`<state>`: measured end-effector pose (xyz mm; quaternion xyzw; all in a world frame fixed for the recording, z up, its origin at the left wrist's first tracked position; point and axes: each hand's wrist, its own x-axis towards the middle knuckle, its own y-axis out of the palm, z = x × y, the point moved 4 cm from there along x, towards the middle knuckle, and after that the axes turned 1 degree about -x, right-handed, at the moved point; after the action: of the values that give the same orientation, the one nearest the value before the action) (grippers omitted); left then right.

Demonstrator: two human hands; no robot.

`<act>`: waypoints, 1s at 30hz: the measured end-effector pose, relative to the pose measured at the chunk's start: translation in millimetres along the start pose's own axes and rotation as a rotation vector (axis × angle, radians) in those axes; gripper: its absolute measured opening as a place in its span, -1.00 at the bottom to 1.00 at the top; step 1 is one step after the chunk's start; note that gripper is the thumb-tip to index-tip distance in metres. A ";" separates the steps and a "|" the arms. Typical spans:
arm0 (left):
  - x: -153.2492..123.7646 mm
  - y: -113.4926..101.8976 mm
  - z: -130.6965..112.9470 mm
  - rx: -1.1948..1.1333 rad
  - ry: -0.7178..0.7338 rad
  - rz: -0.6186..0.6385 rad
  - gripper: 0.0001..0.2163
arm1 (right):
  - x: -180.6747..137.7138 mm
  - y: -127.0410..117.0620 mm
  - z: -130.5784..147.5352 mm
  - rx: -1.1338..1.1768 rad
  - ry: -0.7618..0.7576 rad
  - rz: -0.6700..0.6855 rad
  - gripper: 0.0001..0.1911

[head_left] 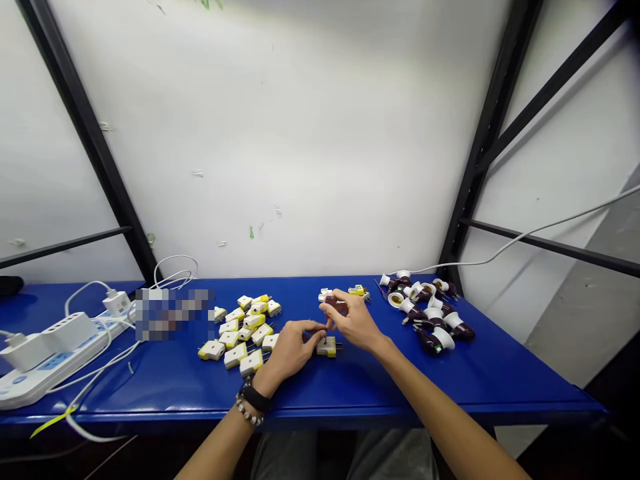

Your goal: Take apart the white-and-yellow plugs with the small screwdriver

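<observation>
My right hand (357, 323) is closed around a screwdriver (335, 305) with a dark red handle, held upright with its tip pointing down. Below it lies a white and yellow plug (327, 347), prongs to the right, on the blue table. My left hand (295, 347) brings thumb and forefinger together at the screwdriver's lower end, right over the plug; its exact grip is partly hidden. Left of my left hand lie several similar white and yellow plugs (229, 327). Beyond my right hand are a few more plug pieces (357, 291), partly covered by it.
Several maroon and white lamp sockets (434, 317) are heaped at the right. White power strips (55, 357) with cables occupy the left side of the blue table (380, 393). Black frame posts (460, 193) stand at both sides, before a white back wall (280, 133).
</observation>
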<state>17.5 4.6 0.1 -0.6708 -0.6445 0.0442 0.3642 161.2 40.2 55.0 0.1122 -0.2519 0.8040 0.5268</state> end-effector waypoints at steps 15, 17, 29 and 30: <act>-1.0 5.5 -6.0 0.077 0.060 0.006 -0.82 | -1.1 3.9 -12.0 0.042 -0.008 -0.084 -0.78; -0.3 5.8 -5.1 0.054 0.032 -0.014 -0.86 | -0.6 3.4 -10.2 -0.021 -0.029 -0.152 -0.71; -0.4 5.9 -2.4 0.084 0.031 -0.002 -0.84 | -2.1 5.7 -9.9 -0.100 -0.116 -0.178 -0.80; -0.1 5.3 -2.9 0.084 0.024 -0.006 -0.85 | -2.3 5.8 -10.5 -0.119 -0.123 -0.204 -0.79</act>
<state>23.5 3.8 -0.8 -0.6536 -0.6396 0.0620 0.3999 157.9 42.0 43.4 0.1549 -0.3185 0.7216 0.5949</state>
